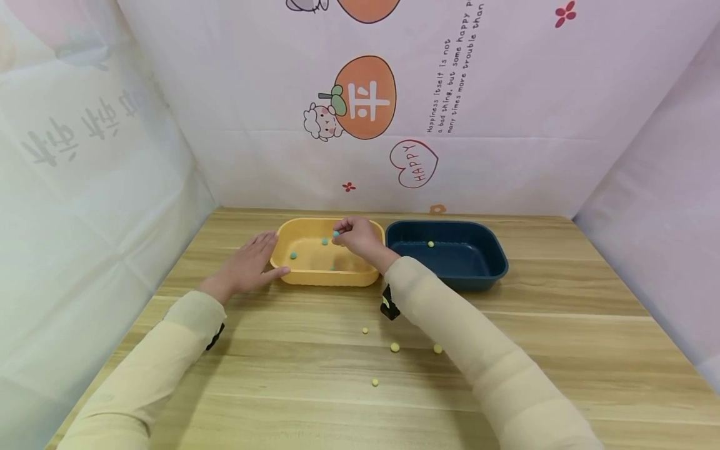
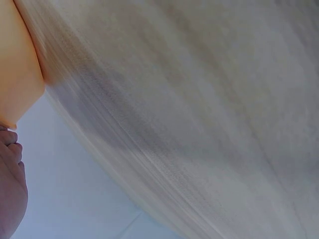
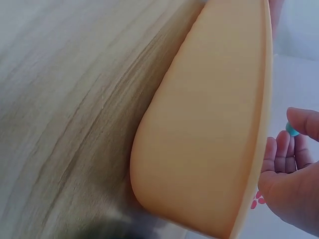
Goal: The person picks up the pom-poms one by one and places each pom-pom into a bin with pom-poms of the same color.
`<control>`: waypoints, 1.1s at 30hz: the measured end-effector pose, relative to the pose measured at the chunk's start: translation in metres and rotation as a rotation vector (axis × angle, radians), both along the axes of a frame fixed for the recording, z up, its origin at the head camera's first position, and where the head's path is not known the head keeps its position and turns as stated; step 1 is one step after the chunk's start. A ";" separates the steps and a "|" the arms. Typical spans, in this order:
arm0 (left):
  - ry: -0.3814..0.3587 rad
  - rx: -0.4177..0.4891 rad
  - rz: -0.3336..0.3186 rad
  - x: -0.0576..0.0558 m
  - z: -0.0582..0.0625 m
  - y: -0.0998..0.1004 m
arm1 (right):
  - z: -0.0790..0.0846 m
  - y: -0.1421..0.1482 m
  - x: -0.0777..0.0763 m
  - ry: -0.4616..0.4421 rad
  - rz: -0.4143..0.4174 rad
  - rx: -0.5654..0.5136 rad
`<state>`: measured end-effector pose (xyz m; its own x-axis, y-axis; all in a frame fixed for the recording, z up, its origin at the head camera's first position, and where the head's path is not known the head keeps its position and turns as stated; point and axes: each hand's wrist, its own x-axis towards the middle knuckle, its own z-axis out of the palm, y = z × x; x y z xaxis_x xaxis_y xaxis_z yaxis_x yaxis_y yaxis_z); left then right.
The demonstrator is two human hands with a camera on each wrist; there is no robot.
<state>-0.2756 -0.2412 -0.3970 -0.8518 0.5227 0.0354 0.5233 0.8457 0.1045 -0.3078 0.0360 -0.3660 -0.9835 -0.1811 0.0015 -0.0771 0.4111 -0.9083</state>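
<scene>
My right hand (image 1: 360, 237) is over the right part of a yellow basin (image 1: 326, 279) and pinches a small teal ball (image 3: 291, 129) between thumb and fingertips. Inside that basin lie several more teal balls, one of them a teal ball (image 1: 293, 255) at the left. My left hand (image 1: 253, 264) rests against the basin's left end, fingers straight and thumb at the front rim. In the left wrist view only part of the left hand (image 2: 11, 184) shows, below the basin's edge.
A dark blue basin (image 1: 450, 281) stands right beside the yellow one, with a yellow ball (image 1: 430, 244) in it. Several yellow balls lie on the wooden table (image 1: 292, 387) in front, among them one ball (image 1: 395, 347) near the right sleeve. Printed cloth (image 1: 253, 169) hangs behind and at both sides.
</scene>
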 end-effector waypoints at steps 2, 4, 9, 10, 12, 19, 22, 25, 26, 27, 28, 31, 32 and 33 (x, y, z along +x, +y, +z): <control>0.002 -0.004 0.001 0.000 0.000 0.000 | 0.000 -0.001 -0.001 -0.003 -0.005 -0.003; 0.005 -0.005 -0.001 0.000 -0.001 -0.001 | -0.001 -0.002 -0.002 -0.004 -0.011 -0.002; 0.011 0.003 0.000 0.001 -0.001 -0.001 | -0.005 -0.002 -0.006 -0.011 -0.036 0.013; 0.010 0.006 0.001 0.001 -0.001 -0.001 | -0.006 -0.002 -0.007 -0.012 -0.038 0.011; 0.012 0.005 0.003 0.001 0.000 -0.001 | -0.008 -0.002 -0.008 -0.013 -0.044 0.008; 0.009 -0.003 0.005 0.000 -0.002 -0.001 | -0.016 -0.003 -0.010 0.009 -0.055 0.057; 0.012 -0.007 0.004 0.000 -0.002 -0.001 | -0.017 -0.004 -0.011 0.006 -0.062 0.069; 0.010 -0.003 0.001 0.000 -0.002 -0.001 | -0.016 -0.004 -0.010 0.000 -0.065 0.070; 0.008 -0.002 0.001 0.000 -0.002 -0.001 | -0.016 -0.004 -0.010 -0.003 -0.065 0.067; 0.006 -0.001 0.001 0.000 -0.002 -0.001 | -0.015 -0.004 -0.009 -0.006 -0.066 0.065; 0.004 0.001 0.001 0.000 -0.001 -0.001 | -0.015 -0.004 -0.009 -0.002 -0.069 0.066; 0.002 0.005 0.000 0.000 -0.001 -0.001 | -0.013 -0.003 -0.008 -0.005 -0.077 0.064; 0.002 0.004 0.002 0.000 -0.001 -0.001 | -0.013 -0.003 -0.007 -0.009 -0.080 0.064; 0.001 0.005 0.003 0.000 -0.001 -0.001 | -0.012 -0.003 -0.007 -0.010 -0.082 0.066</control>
<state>-0.2757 -0.2422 -0.3985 -0.8531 0.5203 0.0390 0.5212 0.8466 0.1077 -0.3149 0.0330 -0.3785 -0.9949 -0.0996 -0.0175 -0.0320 0.4745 -0.8797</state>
